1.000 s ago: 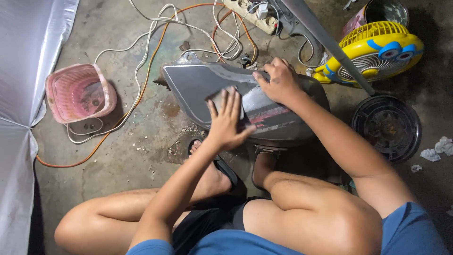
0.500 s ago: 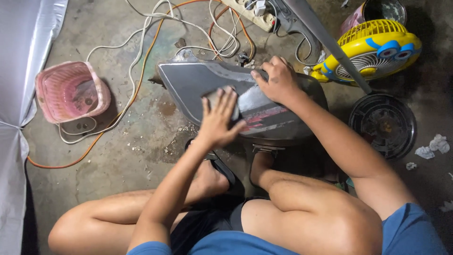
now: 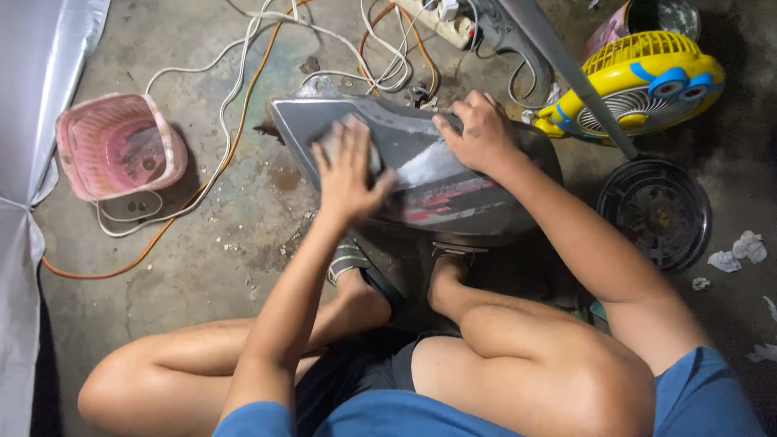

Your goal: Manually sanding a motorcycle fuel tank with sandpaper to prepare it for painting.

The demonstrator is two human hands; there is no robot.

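Person seated on concrete floor [image 3: 202, 267], knees drawn up. Curved grey plastic body panel with red markings [image 3: 453, 194] rests in front of the feet. Left hand [image 3: 350, 174], fingers spread, presses flat on a small grey pad [image 3: 356, 136], possibly sandpaper; mostly hidden beneath the palm. Right hand [image 3: 479, 133] curls over the panel's upper edge, gripping it. Pink plastic basket [image 3: 117, 146] stands well apart, left.

Stained concrete floor [image 3: 186, 267] (dim light), white sheet [image 3: 32, 97] at left, cables [image 3: 243, 89] w/ pink basket [image 3: 117, 146].
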